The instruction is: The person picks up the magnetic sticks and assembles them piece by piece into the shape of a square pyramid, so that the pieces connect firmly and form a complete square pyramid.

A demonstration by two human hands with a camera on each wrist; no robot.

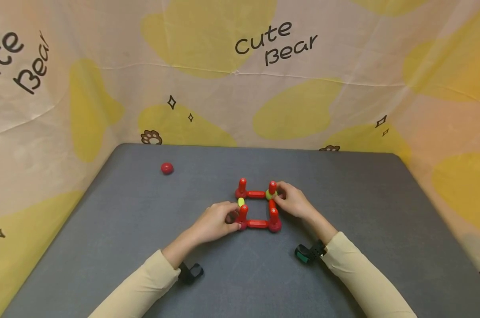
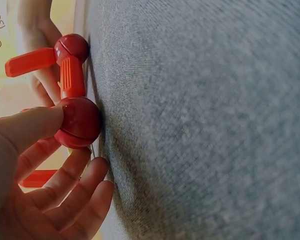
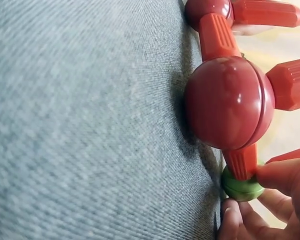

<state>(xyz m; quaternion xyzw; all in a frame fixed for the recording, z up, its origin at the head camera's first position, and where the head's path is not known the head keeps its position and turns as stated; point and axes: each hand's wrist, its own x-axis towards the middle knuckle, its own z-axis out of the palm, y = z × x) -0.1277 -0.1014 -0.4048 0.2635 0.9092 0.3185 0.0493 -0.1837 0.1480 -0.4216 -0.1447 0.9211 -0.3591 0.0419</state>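
Observation:
On the grey table sits a square frame of rods and balls, with a red rod standing up at each corner. Its near side is a red rod (image 1: 258, 224); its left side is a yellow-green rod (image 1: 241, 202). My left hand (image 1: 216, 220) pinches the near-left red ball (image 2: 81, 121) between thumb and fingers. At the far-right corner my right hand (image 1: 293, 201) grips the green ball (image 3: 241, 188), thumb on the near side. The near-right red ball (image 1: 275, 226) is untouched, as is the far-left red ball (image 1: 240, 193).
A loose red ball (image 1: 167, 168) lies at the back left of the grey table (image 1: 124, 229). A printed cloth (image 1: 208, 88) stands up behind the table and along its sides. Both wrists wear dark straps with cameras.

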